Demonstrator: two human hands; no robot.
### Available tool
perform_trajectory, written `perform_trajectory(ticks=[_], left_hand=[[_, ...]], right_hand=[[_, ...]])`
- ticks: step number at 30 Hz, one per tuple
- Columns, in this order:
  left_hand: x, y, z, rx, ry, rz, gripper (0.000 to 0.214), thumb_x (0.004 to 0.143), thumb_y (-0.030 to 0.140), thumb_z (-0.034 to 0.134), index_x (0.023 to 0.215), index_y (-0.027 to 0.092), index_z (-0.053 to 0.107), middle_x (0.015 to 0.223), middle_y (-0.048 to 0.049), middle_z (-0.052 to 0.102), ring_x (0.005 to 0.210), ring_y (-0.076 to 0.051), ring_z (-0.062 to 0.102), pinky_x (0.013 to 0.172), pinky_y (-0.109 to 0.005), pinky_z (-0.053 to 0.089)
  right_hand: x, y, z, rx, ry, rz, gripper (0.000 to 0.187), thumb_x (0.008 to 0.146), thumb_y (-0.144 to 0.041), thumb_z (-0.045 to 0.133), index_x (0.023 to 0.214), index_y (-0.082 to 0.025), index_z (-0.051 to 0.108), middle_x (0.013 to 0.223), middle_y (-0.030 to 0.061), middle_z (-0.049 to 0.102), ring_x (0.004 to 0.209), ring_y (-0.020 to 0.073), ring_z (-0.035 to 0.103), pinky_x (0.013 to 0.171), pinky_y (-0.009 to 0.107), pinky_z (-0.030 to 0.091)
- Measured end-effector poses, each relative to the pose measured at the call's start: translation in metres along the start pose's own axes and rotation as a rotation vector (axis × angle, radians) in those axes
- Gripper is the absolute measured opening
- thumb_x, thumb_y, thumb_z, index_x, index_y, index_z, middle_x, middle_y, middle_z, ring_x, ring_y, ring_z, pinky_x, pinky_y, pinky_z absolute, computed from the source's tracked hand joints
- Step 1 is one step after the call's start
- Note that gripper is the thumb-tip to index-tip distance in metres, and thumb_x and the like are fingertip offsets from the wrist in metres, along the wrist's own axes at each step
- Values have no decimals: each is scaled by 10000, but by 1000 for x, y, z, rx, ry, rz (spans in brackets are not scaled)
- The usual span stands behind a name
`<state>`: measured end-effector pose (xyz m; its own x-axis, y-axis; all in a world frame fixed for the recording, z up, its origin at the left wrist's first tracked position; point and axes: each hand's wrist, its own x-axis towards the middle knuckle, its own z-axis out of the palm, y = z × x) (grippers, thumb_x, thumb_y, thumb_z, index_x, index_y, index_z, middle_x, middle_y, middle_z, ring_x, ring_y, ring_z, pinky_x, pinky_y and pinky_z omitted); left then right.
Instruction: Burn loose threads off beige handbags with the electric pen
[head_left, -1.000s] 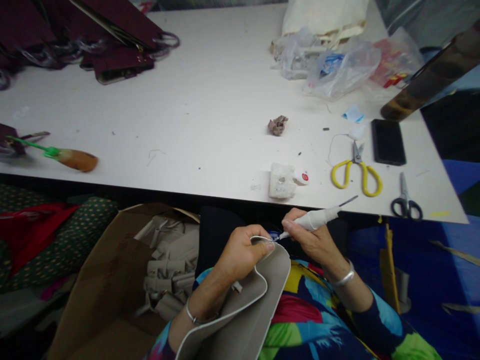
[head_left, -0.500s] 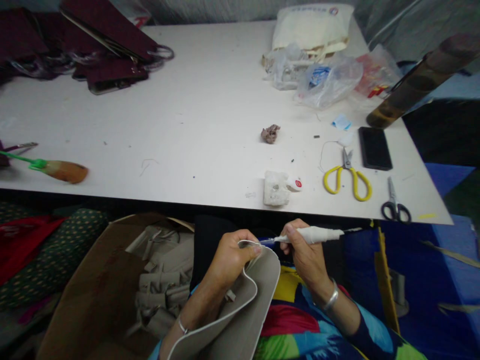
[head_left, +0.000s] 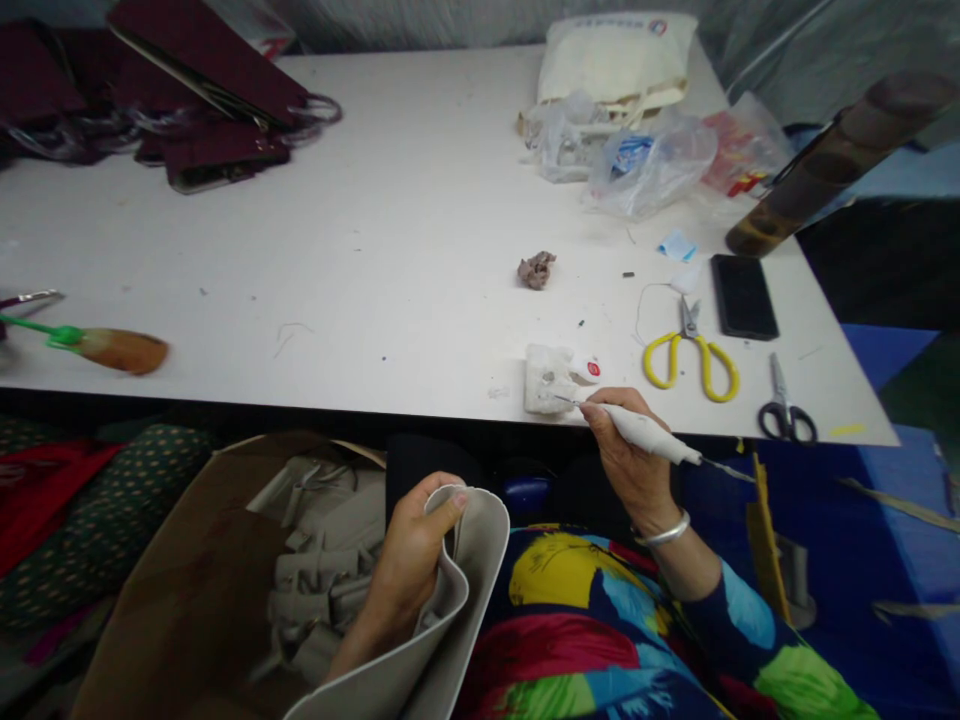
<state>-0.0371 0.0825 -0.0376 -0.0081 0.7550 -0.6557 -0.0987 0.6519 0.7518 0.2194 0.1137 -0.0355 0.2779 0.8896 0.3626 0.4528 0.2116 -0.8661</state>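
Observation:
My left hand [head_left: 424, 530] is closed on the upper edge of a light grey bag piece [head_left: 480, 560], thumb on top, with the piece bent into open folds over my lap. Between the fingers of my right hand [head_left: 630, 455] is a white-handled tool with a thin metal tip [head_left: 649, 432], its handle wrapped in white. A thin pale strand or rod sticks out of its rear end. The tip is at a small white spongy block [head_left: 541, 375] near the table's front edge and seems to touch it.
On the table [head_left: 420, 220] lie yellow-handled scissors [head_left: 691, 350], small black scissors [head_left: 786, 405], a phone [head_left: 744, 297] and a crumpled brown scrap [head_left: 536, 270]. Plastic bags [head_left: 652, 165] and maroon bags [head_left: 217, 110] are farther back. A cardboard box [head_left: 172, 580] holds grey pieces.
My right hand has moved the tool away from the grey bag piece, up to the white block. My left hand has shifted left and lower with the piece.

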Motion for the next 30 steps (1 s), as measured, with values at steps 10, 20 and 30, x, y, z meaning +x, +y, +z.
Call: perform_trajectory(ticks=[10,20,30], left_hand=[[3,1,-7,-26,-33,-30,460,625,434,880,901,147,648,747,-6,644,654,-140,559,622,-242,452],[0,-4,-7,10,-57,56,365,664,407,843,812,152,629,699,11,582,643,-117,502,612,-223,396],[-2,3,-10,-49,-222,-60,453,607,428,930,790,147,626,700,2,594,620,-109,494,601,-228,383]], right_hand=[[8,-3,4,-151,-103,-162,212,1090,-387,647,961,-219,662,908,27,674,822,226,638,773,353,471],[5,-3,-6,-189,-88,-262,222,1063,-425,685,974,-222,698,928,54,698,834,249,649,786,365,474],[-30,-27,36,561,-525,352,320,999,-466,712,849,-187,668,689,-4,608,600,162,563,560,253,443]])
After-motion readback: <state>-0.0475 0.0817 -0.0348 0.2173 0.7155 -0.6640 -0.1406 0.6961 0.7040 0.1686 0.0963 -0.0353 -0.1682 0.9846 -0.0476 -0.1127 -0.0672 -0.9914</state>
